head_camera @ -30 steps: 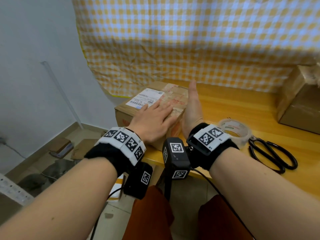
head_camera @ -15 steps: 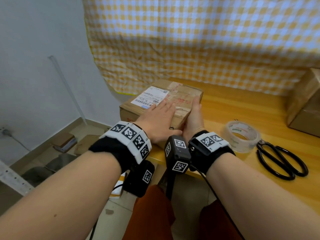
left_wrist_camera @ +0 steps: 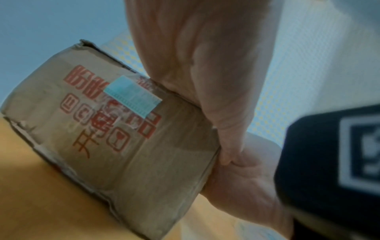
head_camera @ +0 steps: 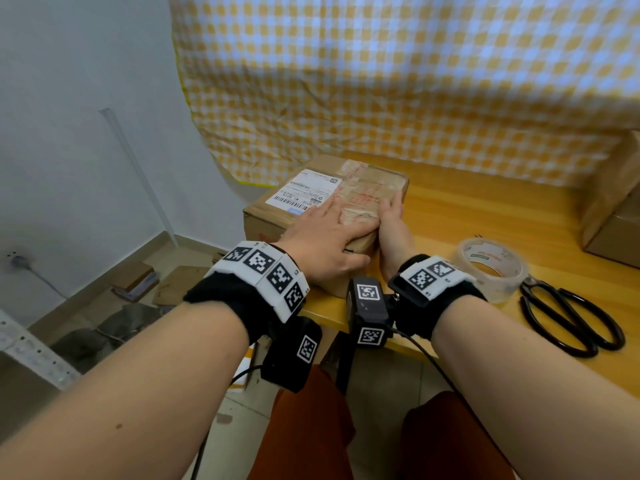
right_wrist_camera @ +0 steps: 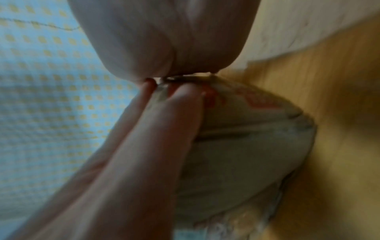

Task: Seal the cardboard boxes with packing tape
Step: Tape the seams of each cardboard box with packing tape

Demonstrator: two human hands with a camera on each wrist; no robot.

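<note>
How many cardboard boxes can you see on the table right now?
2. One labelled cardboard box at the table's left end, under both hands; a second box at the far right edge, partly cut off. More may lie outside the frame.

Black wristbands (head_camera: 225,299), white tag-printed cuffs (head_camera: 266,271), rust-orange trousers (head_camera: 304,427)

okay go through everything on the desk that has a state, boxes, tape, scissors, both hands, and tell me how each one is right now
Brown cardboard box with white shipping label: flaps closed, flat on desk.
Left hand: flat, pressing box top.
Right hand: against box's right side.
Clear packing tape roll: lying flat, untouched.
Black scissors: closed, lying on desk.
Second brown cardboard box: closed, at right edge.
</note>
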